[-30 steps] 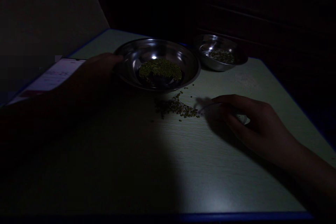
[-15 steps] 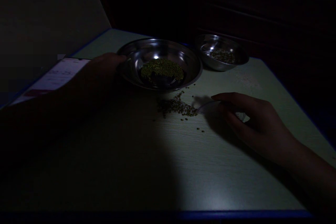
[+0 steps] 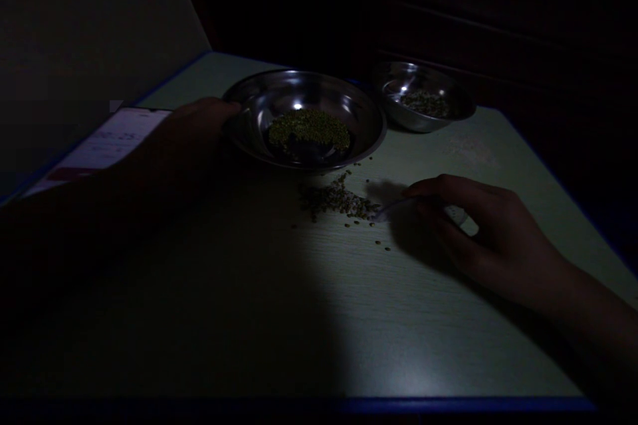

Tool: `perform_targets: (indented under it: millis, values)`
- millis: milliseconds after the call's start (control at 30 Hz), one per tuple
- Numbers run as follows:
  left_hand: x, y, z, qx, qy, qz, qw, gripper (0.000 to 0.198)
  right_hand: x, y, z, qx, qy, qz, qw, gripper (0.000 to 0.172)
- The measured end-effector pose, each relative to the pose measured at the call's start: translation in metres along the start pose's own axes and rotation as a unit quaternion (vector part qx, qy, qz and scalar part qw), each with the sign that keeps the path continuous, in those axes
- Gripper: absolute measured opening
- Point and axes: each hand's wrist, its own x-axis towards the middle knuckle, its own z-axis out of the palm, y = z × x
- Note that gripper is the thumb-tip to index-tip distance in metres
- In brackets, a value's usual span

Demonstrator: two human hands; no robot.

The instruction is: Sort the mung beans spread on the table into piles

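Note:
My left hand [image 3: 207,121] is closed on the left rim of a wide steel bowl [image 3: 366,139]. Small green beans [image 3: 309,129], which look like mung beans, lie in that bowl. In front of it, a loose pile of beans [image 3: 341,200] mixed with paler grains is spread on the table. My right hand [image 3: 478,226] pinches a thin, clear plastic piece with a curved edge [image 3: 391,210], whose exact kind the dim light hides. Its left edge touches or nearly touches the right end of the pile.
A second steel bowl [image 3: 423,125] with beans and pale grains stands at the back right. Pale grains [image 3: 471,148] are scattered in front of it. A phone with a lit screen [image 3: 107,143] lies partly behind my left arm. The pale table [image 3: 399,319] has a blue edge.
My right hand and the plastic piece have shifted very slightly, and a few beans at the pile's right end lie differently. My left hand stays on the bowl's rim.

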Motion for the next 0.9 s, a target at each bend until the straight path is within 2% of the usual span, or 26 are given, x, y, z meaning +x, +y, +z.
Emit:
perform_targets:
  millis: [167,367,433,633,900]
  values:
    - [0.000,0.000,0.000,0.007,-0.004,-0.003,1.000,0.048,0.000,-0.001,0.000,-0.003,0.011,-0.004,1.000,0.034]
    - [0.006,-0.011,-0.002,0.082,-0.023,0.058,0.995,0.077,0.000,0.001,0.002,-0.002,0.014,-0.051,0.999,0.032]
    - [0.005,-0.013,-0.002,0.102,-0.036,0.065,0.992,0.078,-0.001,0.002,0.002,-0.004,0.015,-0.055,0.998,0.031]
    - [0.000,-0.008,-0.001,0.084,-0.006,0.071,0.994,0.073,-0.006,-0.003,-0.001,0.004,0.000,-0.055,0.998,0.034]
    - [0.015,-0.019,0.001,0.084,-0.028,0.094,0.992,0.071,-0.006,-0.006,0.002,0.004,0.008,-0.046,0.999,0.032]
